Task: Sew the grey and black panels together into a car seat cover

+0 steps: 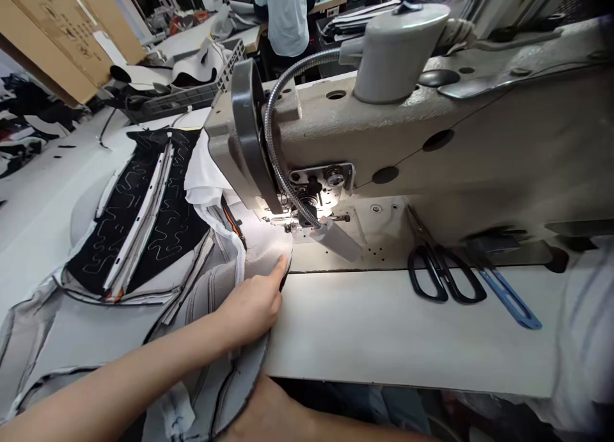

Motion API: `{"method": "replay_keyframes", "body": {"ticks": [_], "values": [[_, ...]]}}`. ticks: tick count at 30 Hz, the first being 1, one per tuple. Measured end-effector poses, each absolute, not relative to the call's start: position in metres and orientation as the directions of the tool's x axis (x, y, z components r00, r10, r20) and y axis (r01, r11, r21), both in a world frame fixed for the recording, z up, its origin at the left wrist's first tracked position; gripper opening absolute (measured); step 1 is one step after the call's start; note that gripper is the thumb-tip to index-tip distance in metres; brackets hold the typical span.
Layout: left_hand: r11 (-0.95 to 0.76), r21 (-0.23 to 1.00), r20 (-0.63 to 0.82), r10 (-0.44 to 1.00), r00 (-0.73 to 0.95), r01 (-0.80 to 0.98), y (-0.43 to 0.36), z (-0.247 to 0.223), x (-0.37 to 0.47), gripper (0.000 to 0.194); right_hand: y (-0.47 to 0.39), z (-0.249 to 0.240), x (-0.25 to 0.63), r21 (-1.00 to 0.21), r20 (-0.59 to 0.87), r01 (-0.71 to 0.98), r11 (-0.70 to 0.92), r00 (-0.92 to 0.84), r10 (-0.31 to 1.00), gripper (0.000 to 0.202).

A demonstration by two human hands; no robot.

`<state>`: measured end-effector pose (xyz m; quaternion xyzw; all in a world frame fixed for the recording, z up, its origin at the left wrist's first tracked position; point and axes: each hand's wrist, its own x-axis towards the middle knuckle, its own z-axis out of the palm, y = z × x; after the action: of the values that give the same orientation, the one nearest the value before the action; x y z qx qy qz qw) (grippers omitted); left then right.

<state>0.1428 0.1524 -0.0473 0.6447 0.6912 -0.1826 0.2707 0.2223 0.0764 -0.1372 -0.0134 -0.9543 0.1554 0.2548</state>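
A large grey sewn fabric piece (pixel 108 330), with piped seams and a black stitched panel (pixel 180 228), spreads over the table's left side. Its pale mesh edge reaches the lit needle area of the sewing machine (pixel 307 122). On that edge lies my left hand (pixel 252 306), index finger stretched out towards the presser foot and the other fingers partly hidden. Below it, my right hand (pixel 268 410) is at the fabric's lower curved edge; its fingers are hidden under the cloth. An orange-and-black zipper-like strip (pixel 233 221) shows beside the mesh.
Black-handled scissors (pixel 439 272) and a blue-handled tool (pixel 511 295) lie right of the needle area. A flexible metal lamp neck (pixel 271 116) curves before the machine head. Behind are a grey crate (pixel 192 100), a cardboard box (pixel 71 32) and a person in light blue (pixel 288 20).
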Motion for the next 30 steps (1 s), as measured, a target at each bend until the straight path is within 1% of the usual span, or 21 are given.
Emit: {"method": "replay_keyframes", "body": {"ticks": [1, 3, 5, 7, 10, 13, 15, 16, 18, 19, 21, 23, 25, 28, 30], "values": [[0.110, 0.119, -0.598, 0.802, -0.017, 0.987, 0.155, -0.048, 0.141, 0.069, 0.076, -0.137, 0.219, -0.300, 0.486, -0.049, 0.953, -0.867, 0.108, 0.031], [0.103, 0.118, -0.577, 0.816, -0.016, 0.988, 0.161, -0.048, 0.139, 0.068, 0.075, -0.134, 0.214, -0.304, 0.481, -0.019, 0.952, -0.866, 0.136, 0.027], [0.083, 0.080, -0.573, 0.819, -0.023, 0.993, 0.168, -0.048, 0.139, 0.068, 0.075, -0.130, 0.213, -0.303, 0.493, -0.003, 0.953, -0.857, 0.154, 0.018], [0.061, 0.030, -0.570, 0.821, -0.033, 0.998, 0.175, -0.047, 0.140, 0.068, 0.077, -0.130, 0.218, -0.299, 0.513, 0.001, 0.954, -0.843, 0.161, 0.018], [0.028, -0.018, -0.541, 0.840, -0.034, 0.999, 0.187, -0.047, 0.142, 0.066, 0.082, -0.137, 0.234, -0.304, 0.593, -0.005, 0.953, -0.784, 0.185, 0.020], [0.017, -0.014, -0.478, 0.878, -0.022, 1.000, 0.193, -0.047, 0.146, 0.063, 0.088, -0.143, 0.247, -0.309, 0.656, -0.004, 0.951, -0.725, 0.210, 0.014], [0.014, -0.004, -0.464, 0.885, -0.014, 1.000, 0.189, -0.045, 0.150, 0.066, 0.092, -0.143, 0.252, -0.311, 0.649, 0.008, 0.951, -0.729, 0.218, 0.011], [0.009, -0.013, -0.489, 0.872, -0.014, 1.000, 0.183, -0.043, 0.153, 0.072, 0.093, -0.141, 0.254, -0.313, 0.638, 0.025, 0.949, -0.735, 0.230, 0.010], [-0.015, -0.076, -0.583, 0.812, -0.033, 0.997, 0.170, -0.038, 0.156, 0.084, 0.096, -0.136, 0.255, -0.306, 0.623, 0.072, 0.949, -0.738, 0.257, 0.012], [-0.027, -0.128, -0.631, 0.773, -0.060, 0.991, 0.163, -0.035, 0.156, 0.087, 0.097, -0.134, 0.255, -0.289, 0.627, 0.086, 0.953, -0.735, 0.256, 0.013], [-0.043, -0.229, -0.672, 0.730, -0.126, 0.973, 0.151, -0.032, 0.155, 0.083, 0.098, -0.128, 0.255, -0.230, 0.660, 0.076, 0.970, -0.721, 0.212, 0.015], [-0.049, -0.280, -0.645, 0.750, -0.150, 0.959, 0.145, -0.032, 0.151, 0.077, 0.098, -0.126, 0.256, -0.165, 0.695, 0.031, 0.986, -0.706, 0.138, 0.015], [-0.065, -0.255, -0.609, 0.786, -0.108, 0.965, 0.143, -0.035, 0.146, 0.072, 0.098, -0.126, 0.259, -0.127, 0.695, 0.002, 0.992, -0.713, 0.091, 0.015], [-0.075, -0.172, -0.590, 0.807, -0.041, 0.982, 0.148, -0.043, 0.143, 0.070, 0.099, -0.130, 0.268, -0.118, 0.676, -0.001, 0.993, -0.732, 0.080, 0.018], [-0.058, -0.147, -0.575, 0.817, -0.038, 0.987, 0.155, -0.046, 0.144, 0.070, 0.102, -0.132, 0.276, -0.101, 0.664, 0.002, 0.995, -0.745, 0.069, 0.022]]}}
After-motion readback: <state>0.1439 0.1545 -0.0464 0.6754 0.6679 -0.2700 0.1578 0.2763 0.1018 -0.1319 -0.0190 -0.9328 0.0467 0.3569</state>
